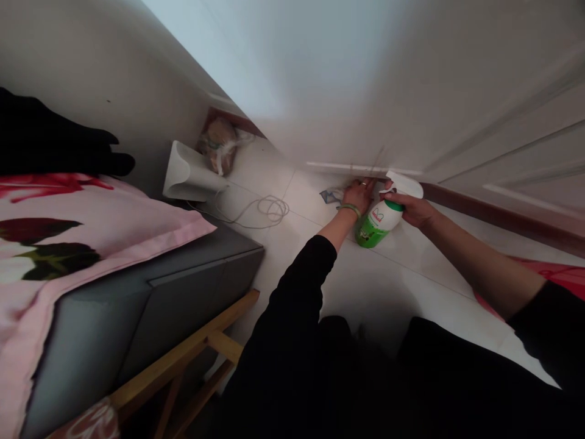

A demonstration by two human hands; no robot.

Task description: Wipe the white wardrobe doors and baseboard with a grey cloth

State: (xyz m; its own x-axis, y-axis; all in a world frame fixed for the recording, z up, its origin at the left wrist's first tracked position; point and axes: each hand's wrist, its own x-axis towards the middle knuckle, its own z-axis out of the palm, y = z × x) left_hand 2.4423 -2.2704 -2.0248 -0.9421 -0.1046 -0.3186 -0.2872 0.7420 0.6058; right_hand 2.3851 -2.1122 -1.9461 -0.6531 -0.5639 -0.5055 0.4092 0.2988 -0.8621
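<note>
My right hand is wrapped round the neck and white trigger head of a spray bottle. The bottle is white above and green below, and tilts close over the floor. To its left, my left hand is low at the foot of the white panel, wearing a ring and a green bangle. A crumpled white and blue cloth sticks out from under its left side, and the fingers press down on it. The fingertips are partly hidden near the dark red skirting.
On the left stands a grey bed base with pink floral bedding. A wooden frame is beside it. A white bin-like container, a plastic bag and a coiled cable lie beyond. Something red is at the right.
</note>
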